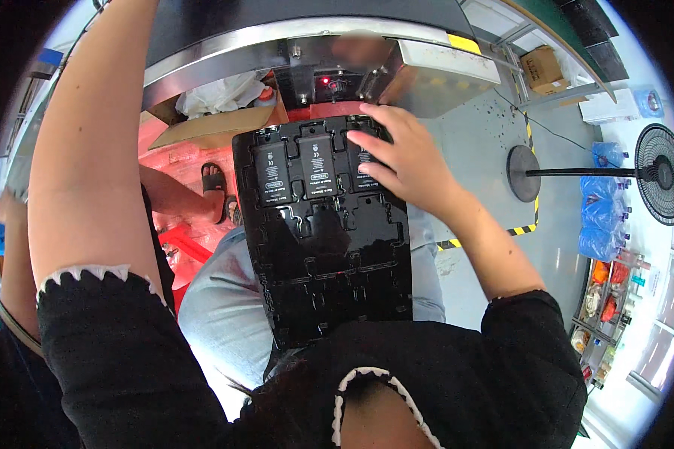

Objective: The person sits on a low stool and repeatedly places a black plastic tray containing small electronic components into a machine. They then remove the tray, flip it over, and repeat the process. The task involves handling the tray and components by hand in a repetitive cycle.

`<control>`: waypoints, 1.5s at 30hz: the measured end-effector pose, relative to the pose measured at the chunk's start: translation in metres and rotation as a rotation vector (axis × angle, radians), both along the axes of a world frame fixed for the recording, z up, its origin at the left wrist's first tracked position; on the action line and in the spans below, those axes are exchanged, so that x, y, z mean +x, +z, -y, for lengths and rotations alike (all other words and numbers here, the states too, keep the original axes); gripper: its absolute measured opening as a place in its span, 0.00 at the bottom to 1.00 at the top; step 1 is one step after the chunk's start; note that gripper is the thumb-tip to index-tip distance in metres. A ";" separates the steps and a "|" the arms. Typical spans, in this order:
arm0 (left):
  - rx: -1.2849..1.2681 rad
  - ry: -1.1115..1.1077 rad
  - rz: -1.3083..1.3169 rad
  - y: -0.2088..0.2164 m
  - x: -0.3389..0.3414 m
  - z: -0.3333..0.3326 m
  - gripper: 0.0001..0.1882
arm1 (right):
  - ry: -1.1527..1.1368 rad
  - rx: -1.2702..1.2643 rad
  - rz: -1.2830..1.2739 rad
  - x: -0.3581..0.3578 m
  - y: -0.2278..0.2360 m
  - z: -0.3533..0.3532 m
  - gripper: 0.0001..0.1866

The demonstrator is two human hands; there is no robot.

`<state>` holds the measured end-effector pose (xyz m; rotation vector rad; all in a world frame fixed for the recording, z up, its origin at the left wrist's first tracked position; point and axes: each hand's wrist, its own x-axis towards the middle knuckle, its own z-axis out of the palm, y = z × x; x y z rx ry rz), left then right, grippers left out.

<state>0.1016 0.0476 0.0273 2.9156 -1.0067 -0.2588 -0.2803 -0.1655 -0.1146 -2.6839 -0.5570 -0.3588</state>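
Observation:
A black moulded plastic tray rests on my lap. In its far row lie flat black battery packs with white print: one at the left, another in the middle, and a third partly hidden by my fingers. My right hand is over the tray's far right corner, fingers spread, fingertips at the third pack; whether they touch it I cannot tell. The nearer pockets of the tray hold no packs. My left arm stretches forward past the top edge, so my left hand is out of view.
Ahead stands a dark-topped bench with a metal edge; a metal box hangs below. An open carton holds white plastic bags. Left of me show another person's sandalled foot and red floor sheeting. A black fan stands right.

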 end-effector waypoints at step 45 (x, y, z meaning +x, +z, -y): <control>-0.758 -0.150 0.317 -0.076 -0.286 -0.097 0.27 | -0.176 -0.113 -0.232 0.315 0.127 0.040 0.48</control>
